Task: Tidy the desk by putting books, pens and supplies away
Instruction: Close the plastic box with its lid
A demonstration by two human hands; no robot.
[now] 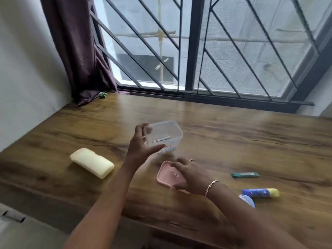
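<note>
My left hand (142,144) grips a clear plastic box (166,132) by its near left side, above the middle of the wooden desk (233,137). A small pen-like stick (161,140) lies inside the box. My right hand (190,175) grips a pink lid (166,174) that lies on the desk just in front of the box, thumb at its near edge, fingers over its far edge. To the right lie a green stick-shaped pack (245,175) and a blue and yellow glue stick (260,192).
A pale yellow folded cloth (92,162) lies on the desk's left. A round blue and white item (248,200) peeks from behind my right forearm. A barred window (197,51) and a purple curtain (77,51) stand at the back. A green wrapper (102,94) lies by the curtain.
</note>
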